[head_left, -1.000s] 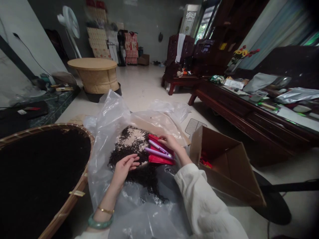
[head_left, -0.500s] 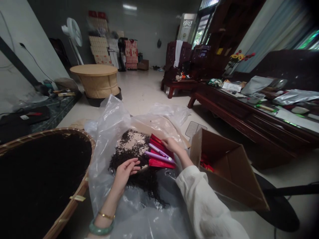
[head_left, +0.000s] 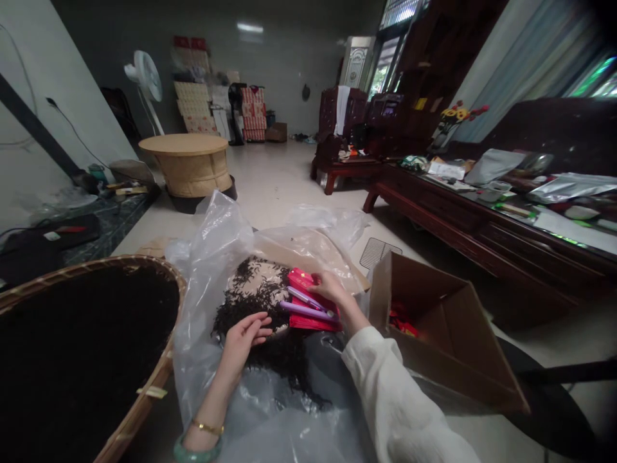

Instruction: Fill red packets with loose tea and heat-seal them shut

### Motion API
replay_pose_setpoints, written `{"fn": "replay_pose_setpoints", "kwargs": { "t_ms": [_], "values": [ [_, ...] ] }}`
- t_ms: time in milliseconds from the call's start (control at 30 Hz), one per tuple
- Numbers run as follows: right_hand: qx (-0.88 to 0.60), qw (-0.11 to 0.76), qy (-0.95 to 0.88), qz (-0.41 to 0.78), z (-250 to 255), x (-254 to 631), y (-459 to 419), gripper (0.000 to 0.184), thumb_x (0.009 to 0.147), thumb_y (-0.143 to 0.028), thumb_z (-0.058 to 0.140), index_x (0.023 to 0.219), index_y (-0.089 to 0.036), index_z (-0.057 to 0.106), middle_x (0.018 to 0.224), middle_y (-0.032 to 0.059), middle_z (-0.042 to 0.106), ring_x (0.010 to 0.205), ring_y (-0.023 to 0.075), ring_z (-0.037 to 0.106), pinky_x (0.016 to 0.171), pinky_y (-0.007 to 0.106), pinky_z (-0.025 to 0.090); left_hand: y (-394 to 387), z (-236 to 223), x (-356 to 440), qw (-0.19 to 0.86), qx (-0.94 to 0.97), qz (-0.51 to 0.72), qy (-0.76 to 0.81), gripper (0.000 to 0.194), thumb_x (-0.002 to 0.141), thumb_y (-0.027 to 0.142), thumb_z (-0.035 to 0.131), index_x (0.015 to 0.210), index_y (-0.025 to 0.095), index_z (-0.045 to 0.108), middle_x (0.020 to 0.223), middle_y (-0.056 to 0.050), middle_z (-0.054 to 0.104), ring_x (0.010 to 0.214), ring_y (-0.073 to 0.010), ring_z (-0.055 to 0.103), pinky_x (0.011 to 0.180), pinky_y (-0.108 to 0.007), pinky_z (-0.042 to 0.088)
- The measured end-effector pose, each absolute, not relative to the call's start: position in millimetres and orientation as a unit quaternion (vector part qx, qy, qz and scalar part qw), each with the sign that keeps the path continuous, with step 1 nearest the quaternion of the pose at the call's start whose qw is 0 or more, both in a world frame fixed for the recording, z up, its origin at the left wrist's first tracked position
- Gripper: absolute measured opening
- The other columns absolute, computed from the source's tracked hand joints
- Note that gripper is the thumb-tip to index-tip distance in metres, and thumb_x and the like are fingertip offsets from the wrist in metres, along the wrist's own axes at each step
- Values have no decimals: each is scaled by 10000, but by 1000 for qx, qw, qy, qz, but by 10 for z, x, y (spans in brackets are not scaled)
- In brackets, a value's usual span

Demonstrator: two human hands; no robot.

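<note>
Red packets (head_left: 301,280), fanned and tipped half a second ago, now lie flatter, the top one showing yellow print.

Head view, clock face centred on the packets:
- Packets: stacked at centre, above the plastic sheet (head_left: 209,257), beside dark shreds (head_left: 284,360).
- Right hand (head_left: 332,290): at 2 o'clock, fingers bent and touching the top packet; whether they pinch it, cannot tell. Pale sleeve.
- Left hand (head_left: 245,334): at 8 o'clock, palm inward, fingers slack and half extended, holding nothing visible; just beside the shreds. Gold bracelet and green bangle (head_left: 197,448) at the wrist.
- Clamp (head_left: 308,310): purple, two-armed, spread, lying across the packets, tips towards 9 o'clock.
- Shreds: loose, spread from 6 to 10 o'clock.
- Box (head_left: 448,321): cardboard, open, at 3 to 4 o'clock, red items (head_left: 402,321) inside.
- Basket (head_left: 164,373): round, woven, dark-filled, at 8 to 9 o'clock.
- Rack (head_left: 380,253): wire, on the floor, 2 o'clock.
- Table (head_left: 453,212): long, dark red, 2 o'clock, farther off.
- Drum (head_left: 193,170): tan, flat-topped, 10 o'clock.
</note>
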State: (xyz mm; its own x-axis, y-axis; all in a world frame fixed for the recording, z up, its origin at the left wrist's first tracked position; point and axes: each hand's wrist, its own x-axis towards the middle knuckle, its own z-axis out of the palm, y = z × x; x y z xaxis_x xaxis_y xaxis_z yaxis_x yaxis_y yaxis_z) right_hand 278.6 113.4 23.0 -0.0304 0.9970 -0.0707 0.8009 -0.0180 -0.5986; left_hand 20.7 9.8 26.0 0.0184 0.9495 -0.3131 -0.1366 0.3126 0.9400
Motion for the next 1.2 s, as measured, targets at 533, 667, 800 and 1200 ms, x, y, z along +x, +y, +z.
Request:
{"fn": "replay_pose_setpoints", "kwargs": {
  "t_ms": [533, 667, 800, 1200],
  "values": [
    [-691, 204, -659, 218, 235, 2718, 1041, 366, 736, -235, 739, 1091, -152, 711, 1053, 107, 740, 949, 229, 681, 808, 266, 474, 95, 252, 233, 603, 386, 442, 540, 517, 618, 494, 782, 986, 136, 718, 1003, -158, 766, 781, -222, 743, 665, -287, 572],
    [-700, 192, -658, 200, 234, 2713, 1061, 230, 729, -247, 739, 925, -127, 735, 891, 100, 745, 826, 222, 667, 742, 271, 451, 92, 248, 238, 604, 384, 443, 540, 533, 598, 501, 792, 978, 135, 717, 990, -158, 769, 770, -221, 742, 660, -288, 570],
    [-701, 191, -661, 185, 221, 2702, 1038, 174, 741, -241, 720, 871, -124, 724, 861, 92, 736, 808, 206, 648, 728, 264, 432, 89, 241, 238, 605, 385, 442, 539, 511, 614, 495, 786, 978, 142, 719, 1003, -159, 767, 781, -228, 744, 664, -292, 571],
    [-693, 229, -665, 159, 235, 2684, 1005, 402, 700, -189, 746, 1091, -110, 696, 1027, 151, 719, 955, 281, 659, 826, 327, 470, 94, 157, 238, 613, 368, 448, 536, 361, 714, 380, 750, 980, 137, 722, 981, -136, 770, 723, -166, 727, 639, -233, 542]
  ]
}}
